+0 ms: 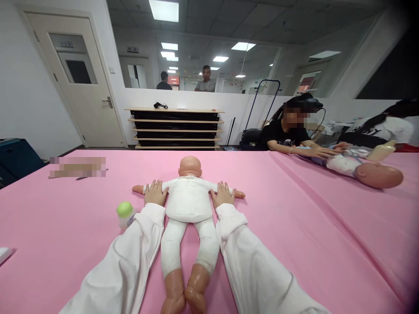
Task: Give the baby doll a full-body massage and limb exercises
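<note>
Lying lengthwise mid-frame, head toward the top, the white-cloth, tan-plastic baby doll (pixel 189 198) separates left hand (pixel 156 193) and right hand (pixel 223 194), equally near, spread unclenched over its arms.

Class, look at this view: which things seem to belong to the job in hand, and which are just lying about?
Seem to belong to the job:
Doll, arms spread
Left hand and right hand, each resting on one of its arms
Pink table cover beneath it

Apparently not part of it:
Green-lidded container, beside the left sleeve
White object, left edge of view
</note>
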The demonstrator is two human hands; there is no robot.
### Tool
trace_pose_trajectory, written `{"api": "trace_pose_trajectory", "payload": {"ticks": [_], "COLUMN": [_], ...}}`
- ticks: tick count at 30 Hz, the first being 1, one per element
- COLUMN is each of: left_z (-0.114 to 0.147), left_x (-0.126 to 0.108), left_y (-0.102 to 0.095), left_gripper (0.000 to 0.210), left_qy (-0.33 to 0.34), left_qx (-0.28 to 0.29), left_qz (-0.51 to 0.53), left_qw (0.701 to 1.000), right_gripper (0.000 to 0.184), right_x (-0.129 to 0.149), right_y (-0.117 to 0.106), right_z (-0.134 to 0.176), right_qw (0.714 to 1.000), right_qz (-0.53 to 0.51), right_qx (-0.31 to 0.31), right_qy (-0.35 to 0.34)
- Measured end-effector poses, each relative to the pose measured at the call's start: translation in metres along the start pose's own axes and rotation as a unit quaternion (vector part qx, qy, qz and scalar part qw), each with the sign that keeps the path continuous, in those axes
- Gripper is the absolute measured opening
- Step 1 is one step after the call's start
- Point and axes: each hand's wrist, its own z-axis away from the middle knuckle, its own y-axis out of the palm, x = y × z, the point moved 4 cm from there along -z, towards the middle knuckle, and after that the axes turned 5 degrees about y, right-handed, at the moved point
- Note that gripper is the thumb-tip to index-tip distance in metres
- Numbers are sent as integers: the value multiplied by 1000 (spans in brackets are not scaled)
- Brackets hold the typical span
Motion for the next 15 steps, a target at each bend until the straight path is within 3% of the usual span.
{"api": "trace_pose_trajectory", "payload": {"ticks": [6, 9, 12, 15], "left_z": [7, 9, 11, 22], "left_x": [15, 3, -36, -79], "left_y": [-16, -32, -45, -47], "left_gripper": [50, 53, 56, 52], "left_qy": [-112, -140, -54, 104], "left_qx": [-56, -56, -32, 53], "left_qz": [16, 79, 162, 210], "left_qw": [992, 985, 985, 971], "right_gripper": [60, 56, 54, 50], "right_x": [-6, 11, 49, 88], "right_y": [-19, -34, -49, -50], "right_z": [7, 10, 21, 42], "right_qw": [996, 997, 991, 961], "right_qz": [20, -42, -119, -143], "right_qx": [-57, -47, -17, 92], "right_qy": [66, 54, -50, -219]}}
